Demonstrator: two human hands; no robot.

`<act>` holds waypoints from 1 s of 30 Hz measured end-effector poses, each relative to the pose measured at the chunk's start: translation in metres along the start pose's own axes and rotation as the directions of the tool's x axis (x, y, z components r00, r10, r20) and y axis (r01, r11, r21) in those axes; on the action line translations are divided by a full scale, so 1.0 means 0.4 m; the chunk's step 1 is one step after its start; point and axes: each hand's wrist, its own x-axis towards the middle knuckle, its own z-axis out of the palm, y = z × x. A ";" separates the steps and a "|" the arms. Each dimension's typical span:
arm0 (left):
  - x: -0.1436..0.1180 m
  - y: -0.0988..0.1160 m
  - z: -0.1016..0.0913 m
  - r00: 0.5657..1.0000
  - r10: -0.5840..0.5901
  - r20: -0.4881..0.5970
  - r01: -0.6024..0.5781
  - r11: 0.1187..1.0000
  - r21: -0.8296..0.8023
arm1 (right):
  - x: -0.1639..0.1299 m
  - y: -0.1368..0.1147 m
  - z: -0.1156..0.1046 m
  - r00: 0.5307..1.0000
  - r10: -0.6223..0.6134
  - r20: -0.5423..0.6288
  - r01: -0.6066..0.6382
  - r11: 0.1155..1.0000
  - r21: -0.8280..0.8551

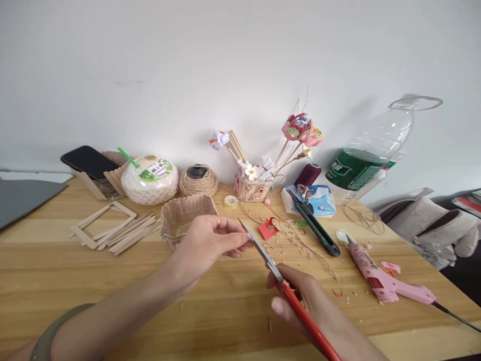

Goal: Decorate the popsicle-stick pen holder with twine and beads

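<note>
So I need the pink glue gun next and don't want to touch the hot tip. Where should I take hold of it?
Grip the pink glue gun by its handle, the part nearest the cord at the right, coming from above on the right side. It lies flat on the wooden table with its nozzle pointing up-left, so that approach keeps fingers away from the tip.

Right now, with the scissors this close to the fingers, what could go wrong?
The scissors in the right hand point at the left hand, whose fingertips pinch something too small to tell; a slip could nick them. The pink glue gun lies near the right forearm, cord trailing off the table edge, and could be snagged.
</note>
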 end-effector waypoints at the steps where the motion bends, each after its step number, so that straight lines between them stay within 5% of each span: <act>1: 0.000 0.000 0.000 1.000 -0.001 0.003 0.001 1.000 0.005 | 0.001 -0.004 0.000 1.000 -0.004 0.002 0.004 1.000 -0.002; 30: -0.011 -0.004 0.007 0.999 0.008 -0.035 -0.010 0.998 -0.067 | -0.003 -0.011 0.005 0.995 -0.089 -0.052 0.087 0.995 -0.040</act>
